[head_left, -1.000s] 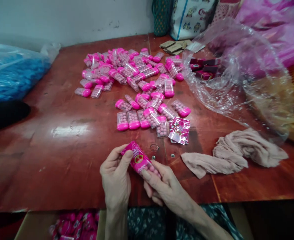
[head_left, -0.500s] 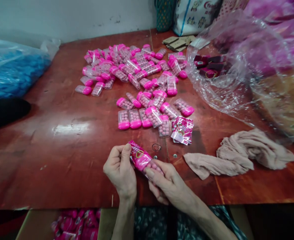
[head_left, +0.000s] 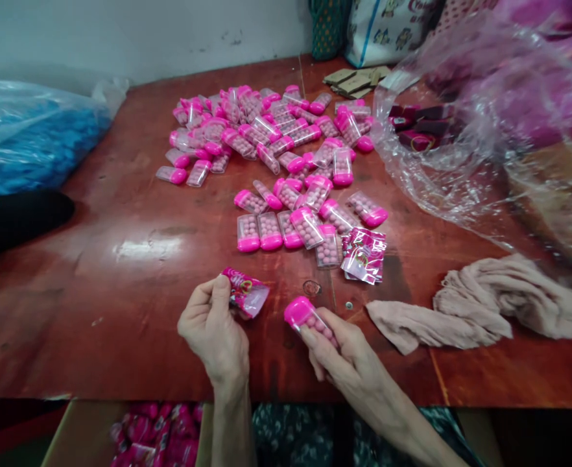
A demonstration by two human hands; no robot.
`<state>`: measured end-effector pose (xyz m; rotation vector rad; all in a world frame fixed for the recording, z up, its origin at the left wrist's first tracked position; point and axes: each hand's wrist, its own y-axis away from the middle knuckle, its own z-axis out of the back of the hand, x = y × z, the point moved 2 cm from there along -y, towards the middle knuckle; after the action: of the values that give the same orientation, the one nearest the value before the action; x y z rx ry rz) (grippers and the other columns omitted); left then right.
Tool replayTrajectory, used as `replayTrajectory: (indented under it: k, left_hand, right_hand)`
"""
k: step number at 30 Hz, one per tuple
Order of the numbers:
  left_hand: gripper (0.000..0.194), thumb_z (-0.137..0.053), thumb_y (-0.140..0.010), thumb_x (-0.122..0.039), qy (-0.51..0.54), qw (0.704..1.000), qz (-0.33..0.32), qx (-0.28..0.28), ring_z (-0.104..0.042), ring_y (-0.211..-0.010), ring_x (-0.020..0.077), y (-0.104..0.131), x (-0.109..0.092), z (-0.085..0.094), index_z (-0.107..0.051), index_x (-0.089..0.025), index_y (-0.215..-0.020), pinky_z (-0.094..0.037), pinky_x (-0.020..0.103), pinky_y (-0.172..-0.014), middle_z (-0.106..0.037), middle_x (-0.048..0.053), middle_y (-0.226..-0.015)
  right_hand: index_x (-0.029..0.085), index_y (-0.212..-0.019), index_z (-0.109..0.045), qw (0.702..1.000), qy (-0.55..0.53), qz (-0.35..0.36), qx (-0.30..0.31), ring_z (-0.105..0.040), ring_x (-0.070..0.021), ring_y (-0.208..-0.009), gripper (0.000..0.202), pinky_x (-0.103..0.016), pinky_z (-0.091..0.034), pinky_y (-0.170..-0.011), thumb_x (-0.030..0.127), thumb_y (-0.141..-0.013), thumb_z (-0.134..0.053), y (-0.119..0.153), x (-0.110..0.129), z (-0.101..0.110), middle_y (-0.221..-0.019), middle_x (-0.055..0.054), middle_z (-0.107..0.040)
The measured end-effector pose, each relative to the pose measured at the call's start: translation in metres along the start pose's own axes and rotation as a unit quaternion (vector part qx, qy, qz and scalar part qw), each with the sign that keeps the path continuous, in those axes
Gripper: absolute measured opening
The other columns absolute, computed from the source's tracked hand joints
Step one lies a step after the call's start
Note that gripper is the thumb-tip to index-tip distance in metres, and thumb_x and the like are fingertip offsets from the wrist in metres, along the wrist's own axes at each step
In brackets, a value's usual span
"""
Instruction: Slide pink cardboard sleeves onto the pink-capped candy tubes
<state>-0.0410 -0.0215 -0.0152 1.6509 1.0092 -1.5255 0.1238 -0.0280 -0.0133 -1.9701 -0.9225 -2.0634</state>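
Between the thumb and fingers of my left hand (head_left: 218, 331) is a printed pink plastic sleeve (head_left: 247, 293), its clear end pointing right. My right hand (head_left: 342, 353) grips a clear candy container (head_left: 310, 318) with a pink cap, full of round pink candies; the cap faces up and left. A gap of bare table separates sleeve and container. Just beyond my hands lie several like containers (head_left: 269, 231), some overlapping. To their right rests a small stack of flat printed sleeves (head_left: 364, 256).
A large heap of capped containers (head_left: 247, 126) covers the table's back. At right are a crumpled cloth (head_left: 480, 301) and a clear plastic bag (head_left: 441, 188). A bag of blue pieces (head_left: 33, 143) sits at left. Below the edge, a cardboard box (head_left: 84, 431) holds wrapped pink packs.
The sleeve was over the container's capped end; now they are apart. My left hand has moved left with the sleeve, and my right hand slightly right with the container. The view has shifted a little.
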Motion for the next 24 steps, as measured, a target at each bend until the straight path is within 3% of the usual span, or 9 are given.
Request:
replayTrajectory:
  k: [8, 10, 12, 14, 16, 18, 21, 24]
  left_hand:
    - [0.008, -0.069, -0.065, -0.019, 0.005, 1.000, 0.011, 0.012, -0.049, -0.049, 0.0068, 0.004, -0.001, 0.000, -0.064, -0.013, -0.067, -0.041, 0.017, -0.046, -0.057, -0.004, -0.055]
    - [0.008, -0.069, -0.066, -0.020, 0.006, 1.000, 0.016, 0.021, -0.049, -0.049, 0.0069, 0.005, 0.000, -0.001, -0.064, -0.014, -0.067, -0.041, 0.017, -0.047, -0.057, -0.004, -0.056]
    - [0.008, -0.069, -0.066, -0.020, 0.004, 0.999, 0.022, 0.025, -0.050, -0.050, 0.0071, 0.006, 0.000, -0.001, -0.064, -0.014, -0.067, -0.041, 0.017, -0.047, -0.057, -0.004, -0.056]
    - [0.009, -0.069, -0.065, -0.021, 0.000, 0.999, 0.025, 0.024, -0.050, -0.050, 0.0073, 0.008, 0.001, -0.001, -0.064, -0.014, -0.067, -0.041, 0.017, -0.048, -0.057, -0.004, -0.057]
    - [0.009, -0.069, -0.065, -0.021, -0.003, 0.999, 0.025, 0.025, -0.049, -0.051, 0.0072, 0.009, 0.002, -0.001, -0.064, -0.014, -0.067, -0.040, 0.017, -0.048, -0.057, -0.004, -0.057]
    - [0.009, -0.069, -0.066, -0.021, -0.001, 0.999, 0.025, 0.031, -0.049, -0.051, 0.0071, 0.010, 0.002, -0.002, -0.064, -0.014, -0.067, -0.040, 0.017, -0.048, -0.056, -0.004, -0.056]
    - [0.010, -0.068, -0.067, -0.022, 0.003, 0.998, 0.038, 0.043, -0.050, -0.052, 0.0074, 0.015, 0.000, -0.004, -0.062, -0.014, -0.066, -0.041, 0.018, -0.050, -0.056, -0.004, -0.057]
    - [0.013, -0.067, -0.068, -0.025, 0.008, 0.995, 0.081, 0.059, -0.049, -0.048, 0.0075, 0.023, -0.003, -0.007, -0.060, -0.014, -0.066, -0.041, 0.019, -0.046, -0.056, -0.004, -0.057]
  right_hand:
    - [0.021, -0.076, -0.058, 0.974, 0.181, 0.102, -0.094, -0.045, -0.0142, -0.056, 0.031, -0.025, -0.032, -0.051, 0.047, -0.085, -0.043, 0.010, 0.001, 0.014, -0.066, -0.001, -0.054]
    - [0.021, -0.078, -0.060, 0.959, 0.235, 0.098, -0.122, -0.046, -0.0161, -0.055, 0.033, -0.027, -0.031, -0.051, 0.050, -0.083, -0.045, 0.011, 0.003, 0.016, -0.064, -0.004, -0.054]
    - [0.019, -0.078, -0.061, 0.924, 0.339, 0.065, -0.163, -0.046, -0.0176, -0.050, 0.035, -0.029, -0.028, -0.048, 0.050, -0.083, -0.045, 0.011, 0.007, 0.020, -0.059, -0.006, -0.053]
    - [0.018, -0.080, -0.061, 0.867, 0.445, 0.047, -0.218, -0.046, -0.0187, -0.048, 0.036, -0.029, -0.025, -0.046, 0.049, -0.084, -0.044, 0.012, 0.014, 0.024, -0.057, -0.007, -0.054]
    - [0.017, -0.091, -0.060, 0.842, 0.466, 0.081, -0.260, -0.051, -0.0205, -0.054, 0.031, -0.029, -0.028, -0.047, 0.045, -0.085, -0.045, 0.013, 0.021, 0.024, -0.066, -0.009, -0.059]
    - [0.018, -0.099, -0.059, 0.876, 0.384, 0.135, -0.258, -0.054, -0.0189, -0.059, 0.027, -0.028, -0.034, -0.051, 0.039, -0.085, -0.049, 0.011, 0.024, 0.017, -0.073, -0.008, -0.062]
    - [0.020, -0.099, -0.059, 0.958, 0.182, 0.152, -0.163, -0.050, -0.0124, -0.053, 0.022, -0.024, -0.039, -0.052, 0.033, -0.081, -0.057, 0.000, 0.018, -0.005, -0.066, -0.001, -0.058]
    - [0.020, -0.099, -0.060, 0.984, 0.039, 0.123, -0.121, -0.046, -0.0098, -0.050, 0.025, -0.021, -0.038, -0.048, 0.029, -0.076, -0.064, -0.013, 0.010, -0.024, -0.061, 0.003, -0.053]
